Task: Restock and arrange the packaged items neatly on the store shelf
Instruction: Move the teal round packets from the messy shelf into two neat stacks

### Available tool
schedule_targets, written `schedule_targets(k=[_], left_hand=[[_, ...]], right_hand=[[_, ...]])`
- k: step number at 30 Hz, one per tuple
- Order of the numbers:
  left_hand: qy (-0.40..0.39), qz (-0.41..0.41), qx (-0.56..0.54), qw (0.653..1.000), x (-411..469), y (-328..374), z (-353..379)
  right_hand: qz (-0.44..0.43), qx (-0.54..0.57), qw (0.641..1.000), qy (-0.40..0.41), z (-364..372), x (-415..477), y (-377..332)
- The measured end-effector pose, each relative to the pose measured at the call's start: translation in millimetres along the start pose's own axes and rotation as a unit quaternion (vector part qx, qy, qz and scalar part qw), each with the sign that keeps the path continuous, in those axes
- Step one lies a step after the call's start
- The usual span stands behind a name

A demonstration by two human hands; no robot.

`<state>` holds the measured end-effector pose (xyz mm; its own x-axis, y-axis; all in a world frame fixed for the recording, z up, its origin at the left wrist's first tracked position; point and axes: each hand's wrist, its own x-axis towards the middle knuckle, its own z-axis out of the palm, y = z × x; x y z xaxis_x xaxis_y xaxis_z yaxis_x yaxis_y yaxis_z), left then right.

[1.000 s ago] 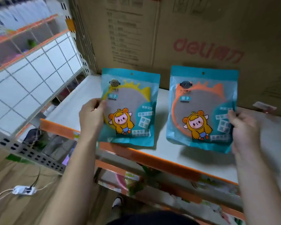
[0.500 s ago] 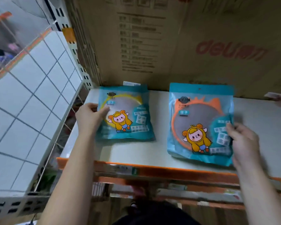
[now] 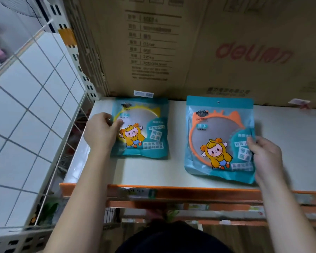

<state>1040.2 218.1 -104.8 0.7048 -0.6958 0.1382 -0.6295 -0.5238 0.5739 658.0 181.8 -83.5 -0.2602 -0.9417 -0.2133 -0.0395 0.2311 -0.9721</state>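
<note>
Two teal mirror packs lie on the white shelf (image 3: 175,172). The pack with the yellow-rimmed mirror (image 3: 144,128) lies flat at the back left, its top edge near the cardboard. My left hand (image 3: 101,133) grips its left edge, thumb on its front. The pack with the orange-rimmed mirror (image 3: 219,139) lies further forward on the right, its lower edge near the shelf's front lip. My right hand (image 3: 264,156) pinches its right edge.
A large cardboard box (image 3: 190,48) fills the back of the shelf. A white wire grid panel (image 3: 31,99) closes the left side. An orange front rail (image 3: 181,190) with price labels runs below. Small tags (image 3: 299,102) lie at the back right.
Both packs went from being held upright above the shelf to lying on it. The yellow one moved to the back left; the orange one came down flat on the right.
</note>
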Motion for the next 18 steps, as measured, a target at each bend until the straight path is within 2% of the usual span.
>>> schedule_targets(k=[5,13,18], left_hand=[[0.013,0.044,0.044,0.998,-13,5,-5],[-0.035,0.25,0.034,0.967,-93,21,-11],[-0.025,0.285,0.055,0.957,-127,16,-5]], right_hand=[[0.004,-0.05,0.999,-0.02,5,13,-1],[-0.021,-0.163,0.986,-0.017,34,48,-5],[-0.009,-0.208,0.976,-0.06,38,53,-6]])
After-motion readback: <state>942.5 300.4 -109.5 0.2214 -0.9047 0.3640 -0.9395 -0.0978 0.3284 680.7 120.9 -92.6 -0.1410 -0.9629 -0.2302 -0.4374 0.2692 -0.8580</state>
